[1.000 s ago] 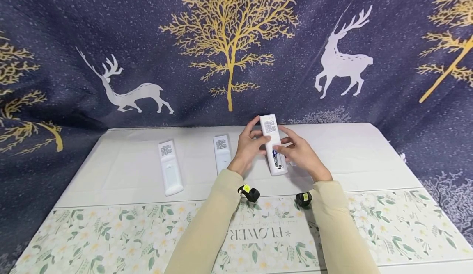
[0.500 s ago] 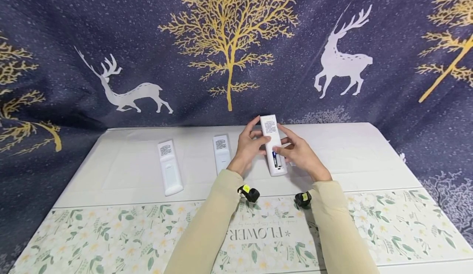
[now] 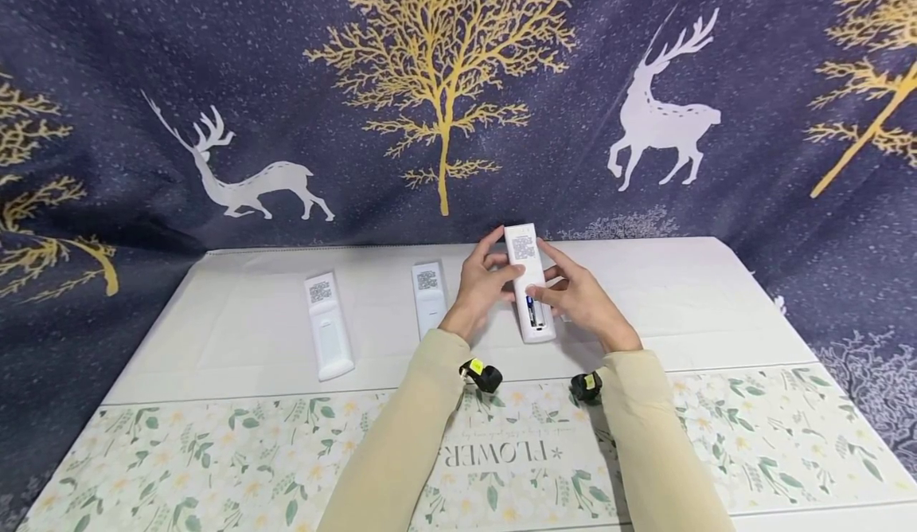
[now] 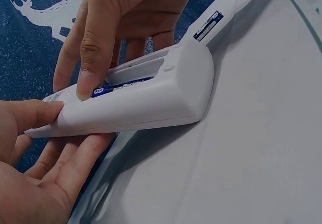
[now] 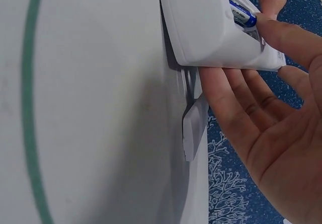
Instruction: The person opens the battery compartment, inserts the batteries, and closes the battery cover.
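Observation:
A white remote control is held back side up between both hands, its battery compartment bare. My left hand grips its left side, thumb on the back and fingers underneath. My right hand supports it from the right with fingers below. The right thumb presses at the end of a blue AAA battery lying in the compartment. Beside that battery, the other slot shows bare in the left wrist view. The remote's lower end is tilted toward the camera, above the white table.
Two more white remotes lie back side up at the left: one remote apart, another remote partly behind my left hand. A small white flat piece lies under the held remote. Another blue battery shows behind it. A patterned curtain hangs behind.
My right thumb has shifted slightly left and down on the battery. The held remote has barely moved, and both hands keep their hold.

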